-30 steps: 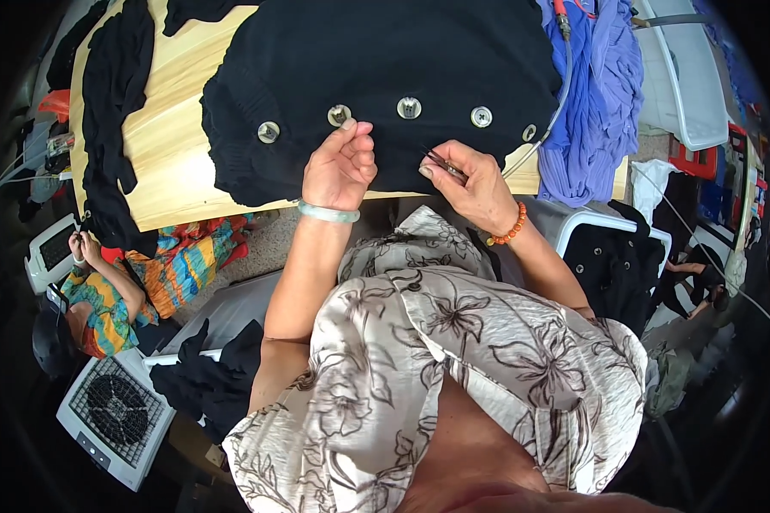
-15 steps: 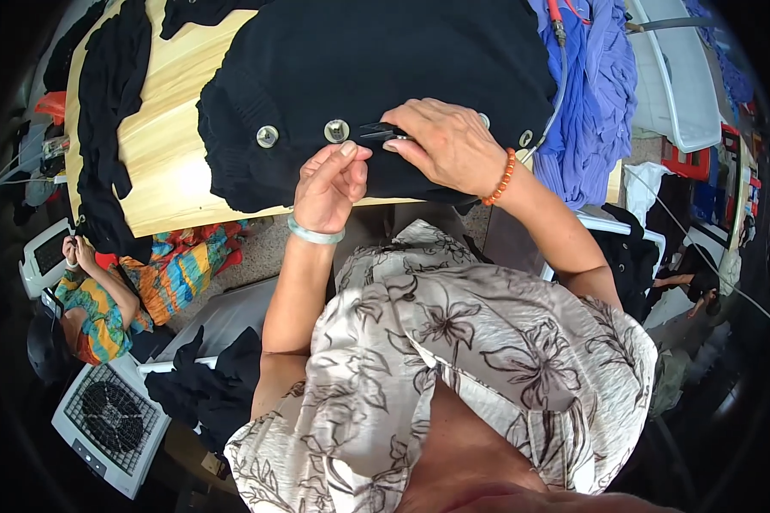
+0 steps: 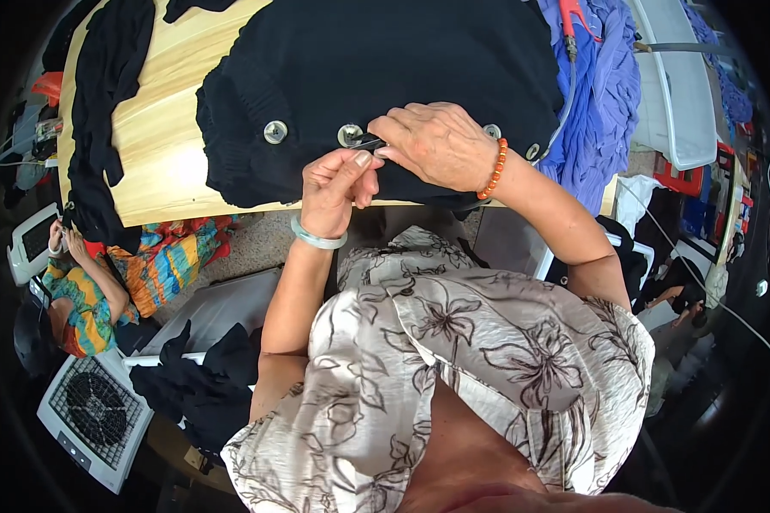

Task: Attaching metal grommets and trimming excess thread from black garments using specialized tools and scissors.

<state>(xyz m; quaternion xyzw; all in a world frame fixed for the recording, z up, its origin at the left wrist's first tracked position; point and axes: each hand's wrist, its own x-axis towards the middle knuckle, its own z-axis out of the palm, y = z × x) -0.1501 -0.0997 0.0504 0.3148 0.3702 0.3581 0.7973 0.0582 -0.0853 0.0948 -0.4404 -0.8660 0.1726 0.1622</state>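
While gripping snips (image 3: 367, 143) in right hand (image 3: 443, 147), pinching with left hand (image 3: 334, 188), cannot tell what; part-covering garment (image 3: 385, 51) beside purple cloth (image 3: 612, 90).

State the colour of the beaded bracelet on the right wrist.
The beaded bracelet is orange, seen best in the head view.

Across the upper part, a pale yellow wood-grain counter (image 3: 175, 128), brightly lit toward the left. Below its front edge, a strip of grey speckled floor (image 3: 268, 244). At lower left, a white box-shaped appliance with a round black fan grille (image 3: 98, 402). At upper right, a translucent white plastic bin (image 3: 693, 103). Toward the rim, deep shadow.
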